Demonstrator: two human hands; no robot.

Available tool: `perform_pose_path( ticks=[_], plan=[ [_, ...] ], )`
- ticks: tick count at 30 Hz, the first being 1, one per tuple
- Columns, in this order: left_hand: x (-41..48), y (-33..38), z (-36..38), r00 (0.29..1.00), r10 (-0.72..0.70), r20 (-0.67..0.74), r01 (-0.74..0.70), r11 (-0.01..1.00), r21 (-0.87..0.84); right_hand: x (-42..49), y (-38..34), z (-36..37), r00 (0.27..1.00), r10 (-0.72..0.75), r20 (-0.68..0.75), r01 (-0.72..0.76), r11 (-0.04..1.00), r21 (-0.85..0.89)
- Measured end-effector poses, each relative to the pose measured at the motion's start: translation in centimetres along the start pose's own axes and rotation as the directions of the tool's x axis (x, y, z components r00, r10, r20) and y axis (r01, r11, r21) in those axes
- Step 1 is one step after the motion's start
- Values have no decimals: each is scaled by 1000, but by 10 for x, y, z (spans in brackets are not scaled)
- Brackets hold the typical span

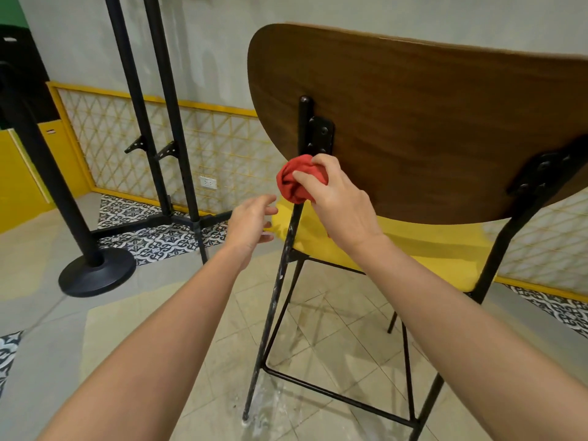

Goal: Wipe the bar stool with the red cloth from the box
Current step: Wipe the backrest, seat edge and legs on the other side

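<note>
**Bar stool** (423,122): recorded from behind. A curved brown wooden backrest was fixed by black brackets (322,132) to a black metal frame, and a yellow seat (397,249) was set beneath it. One rear upright (280,281) of the frame was marked with pale scuffs.

**Red cloth** (291,183): bunched into a ball. It was pressed against that upright, just below a bracket and at the lower edge of the backrest.

**Right hand** (337,198): fingers and thumb were curled round the red cloth, which was gripped against the upright.

**Left hand** (251,224): held just beside the upright, near the seat's edge. The fingers were loosely spread and nothing was held. Whether the seat was touched could not be told.

**Surroundings:**
- A round black pedestal base (95,275) was set on the floor.
- Two black poles (152,106) were stood before a yellow-framed lattice panel (105,132).
- A white socket (208,183) was mounted in the panel.
- Patterned tiles (159,240) were laid along the wall.
</note>
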State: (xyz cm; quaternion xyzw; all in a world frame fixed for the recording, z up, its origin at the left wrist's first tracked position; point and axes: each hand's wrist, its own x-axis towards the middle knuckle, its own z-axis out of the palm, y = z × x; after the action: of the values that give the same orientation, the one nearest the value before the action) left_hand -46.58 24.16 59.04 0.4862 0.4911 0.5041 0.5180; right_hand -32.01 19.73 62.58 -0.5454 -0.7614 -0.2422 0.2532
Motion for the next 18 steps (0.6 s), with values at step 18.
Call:
perform_pose_path(
  ticks=[18],
  plan=[
    [15, -16, 16, 1000, 23, 12, -24, 996, 86, -24, 5, 55, 999, -17, -32, 16, 999, -30]
  ],
)
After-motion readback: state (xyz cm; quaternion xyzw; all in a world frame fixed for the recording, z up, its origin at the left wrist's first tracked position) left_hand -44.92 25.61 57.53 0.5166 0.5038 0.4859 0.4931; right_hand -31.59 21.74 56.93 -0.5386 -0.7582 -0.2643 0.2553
